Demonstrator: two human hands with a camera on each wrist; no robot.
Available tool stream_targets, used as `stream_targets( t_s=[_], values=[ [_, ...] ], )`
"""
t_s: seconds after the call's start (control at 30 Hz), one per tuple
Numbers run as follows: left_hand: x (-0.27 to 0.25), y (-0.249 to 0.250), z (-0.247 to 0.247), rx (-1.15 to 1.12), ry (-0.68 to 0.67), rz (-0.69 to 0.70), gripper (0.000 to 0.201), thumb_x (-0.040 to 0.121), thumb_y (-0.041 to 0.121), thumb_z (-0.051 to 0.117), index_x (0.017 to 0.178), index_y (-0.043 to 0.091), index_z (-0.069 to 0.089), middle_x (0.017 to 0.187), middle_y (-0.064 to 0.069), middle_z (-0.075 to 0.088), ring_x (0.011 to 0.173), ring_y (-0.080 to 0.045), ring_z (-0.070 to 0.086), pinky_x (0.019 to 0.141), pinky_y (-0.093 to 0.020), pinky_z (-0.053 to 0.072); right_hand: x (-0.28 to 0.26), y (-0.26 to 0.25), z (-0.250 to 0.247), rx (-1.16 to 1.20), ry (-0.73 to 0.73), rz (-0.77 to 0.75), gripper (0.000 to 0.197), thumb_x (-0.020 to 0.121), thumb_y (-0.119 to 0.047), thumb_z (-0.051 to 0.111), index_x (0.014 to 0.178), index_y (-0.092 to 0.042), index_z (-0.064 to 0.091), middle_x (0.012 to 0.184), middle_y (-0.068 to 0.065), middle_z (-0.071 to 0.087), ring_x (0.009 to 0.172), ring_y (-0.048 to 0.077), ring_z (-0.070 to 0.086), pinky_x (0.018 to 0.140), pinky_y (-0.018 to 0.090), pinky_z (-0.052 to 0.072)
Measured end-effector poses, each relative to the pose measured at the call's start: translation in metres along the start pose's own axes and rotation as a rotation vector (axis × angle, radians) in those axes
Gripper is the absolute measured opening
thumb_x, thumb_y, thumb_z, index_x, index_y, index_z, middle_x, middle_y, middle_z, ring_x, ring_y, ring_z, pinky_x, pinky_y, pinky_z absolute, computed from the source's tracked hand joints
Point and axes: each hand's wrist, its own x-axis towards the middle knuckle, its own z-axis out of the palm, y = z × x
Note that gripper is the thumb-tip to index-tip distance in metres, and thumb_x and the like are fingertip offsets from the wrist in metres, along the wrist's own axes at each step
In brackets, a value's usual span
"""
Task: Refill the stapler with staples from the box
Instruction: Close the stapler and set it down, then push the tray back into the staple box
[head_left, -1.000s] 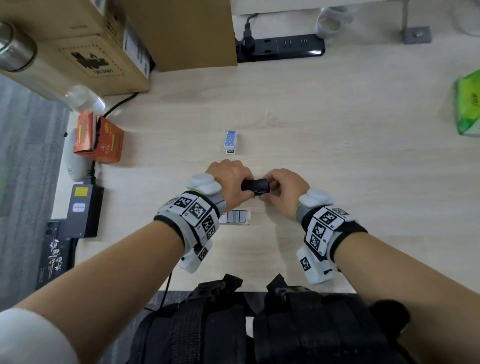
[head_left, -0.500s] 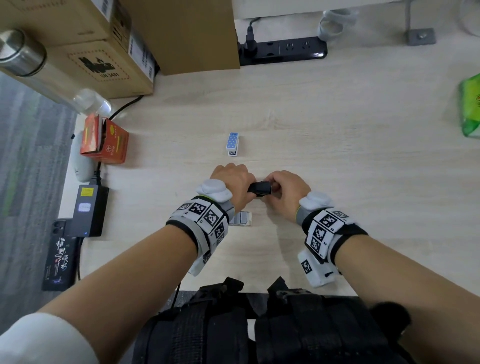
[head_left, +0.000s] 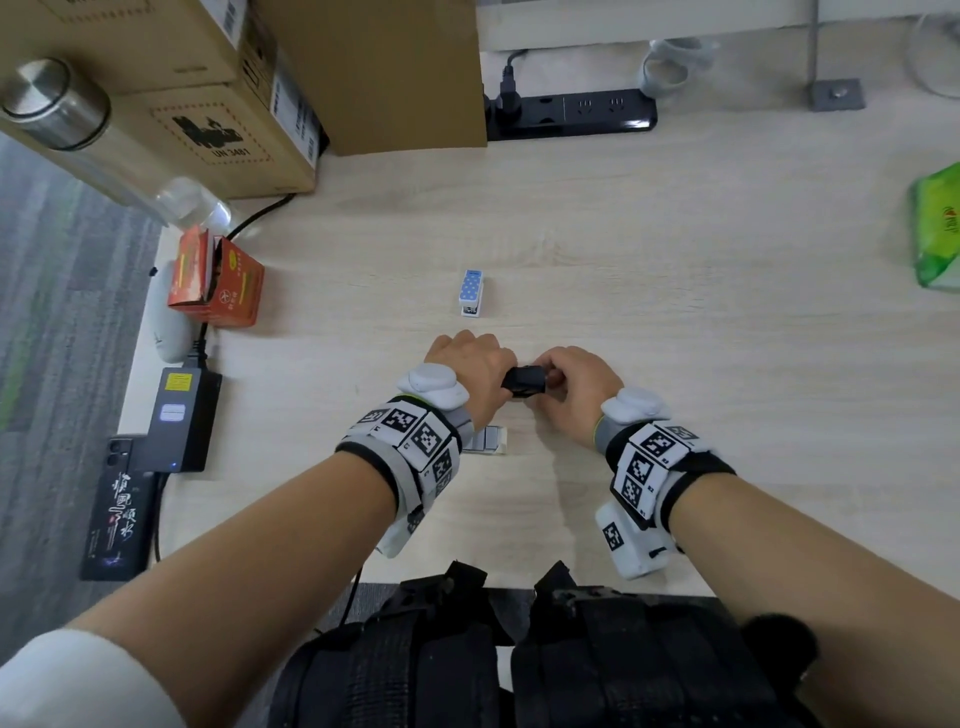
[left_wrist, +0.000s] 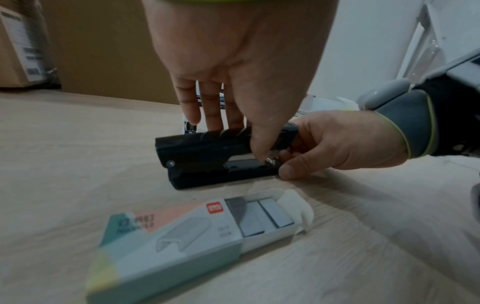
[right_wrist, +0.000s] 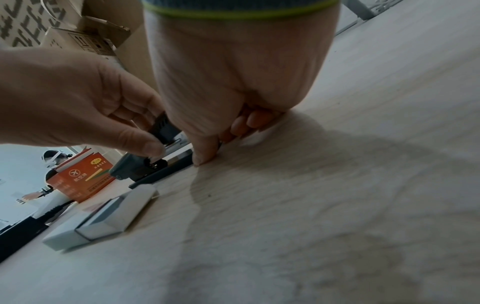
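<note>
Now the left hand (left_wrist: 233, 61) grips the black stapler (left_wrist: 207, 156) from above, and the right hand (left_wrist: 337, 144) pinches its right end; the open staple box (left_wrist: 197, 232) lies just nearer

My desk (head_left: 675, 312) is pale wood. On it lie the black stapler (left_wrist: 207, 156), the staple box (left_wrist: 182, 236) just beside it, a small blue stapler (head_left: 471, 292), an orange carton (head_left: 218, 280), cardboard boxes (head_left: 208, 104), a power strip (head_left: 582, 111) and a green packet (head_left: 940, 228).
</note>
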Motion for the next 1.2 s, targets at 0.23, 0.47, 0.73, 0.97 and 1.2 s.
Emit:
stream_targets(
  t_s=[0.23, 0.47, 0.73, 0.97, 1.2],
  values=[
    [-0.002, -0.025, -0.013, 0.247, -0.038, 0.128, 0.017, 0.087, 0.018, 0.050, 0.103, 0.024, 0.055, 0.104, 0.004, 0.060, 0.102, -0.023, 0.049, 0.085, -0.033, 0.034, -0.003, 0.003, -0.001, 0.026, -0.017, -0.006, 0.052, 0.060, -0.036, 0.085, 0.103, -0.022, 0.059, 0.086, -0.007, 0.052, 0.080, 0.014, 0.052, 0.071, 0.026, 0.042],
    [-0.004, -0.085, -0.049, 0.615, 0.045, 0.335, 0.023, 0.067, 0.002, 0.065, 0.079, 0.019, 0.056, 0.079, 0.001, 0.062, 0.076, -0.026, 0.057, 0.064, -0.033, 0.044, 0.000, 0.001, 0.001, -0.038, -0.016, 0.016, 0.041, 0.060, -0.034, 0.085, 0.088, -0.024, 0.058, 0.087, -0.005, 0.052, 0.079, 0.016, 0.051, 0.069, 0.026, 0.040],
    [0.018, -0.131, -0.060, 0.679, 0.005, 0.416, 0.023, 0.073, 0.001, 0.044, 0.084, 0.015, 0.058, 0.084, -0.002, 0.065, 0.077, -0.027, 0.057, 0.061, -0.034, 0.047, 0.003, -0.003, -0.001, -0.063, -0.044, 0.046, 0.038, 0.060, -0.035, 0.085, 0.081, -0.026, 0.054, 0.084, -0.006, 0.050, 0.075, 0.014, 0.050, 0.066, 0.024, 0.037],
    [0.021, -0.144, -0.059, 0.615, -0.009, 0.391, 0.034, 0.078, 0.001, 0.045, 0.108, 0.015, 0.052, 0.113, -0.006, 0.059, 0.096, -0.030, 0.054, 0.073, -0.038, 0.047, 0.005, -0.005, 0.000, -0.072, -0.040, 0.078, 0.037, 0.060, -0.036, 0.085, 0.081, -0.025, 0.057, 0.081, -0.010, 0.049, 0.073, 0.013, 0.050, 0.064, 0.024, 0.038],
    [0.048, -0.109, -0.075, 0.359, 0.063, 0.211, 0.060, 0.079, 0.000, 0.051, 0.129, 0.029, 0.037, 0.131, -0.001, 0.047, 0.112, -0.026, 0.046, 0.092, -0.038, 0.040, 0.005, -0.009, -0.001, -0.063, -0.044, 0.120, 0.035, 0.059, -0.037, 0.084, 0.078, -0.027, 0.056, 0.081, -0.009, 0.050, 0.075, 0.014, 0.052, 0.068, 0.026, 0.043]
  ],
)
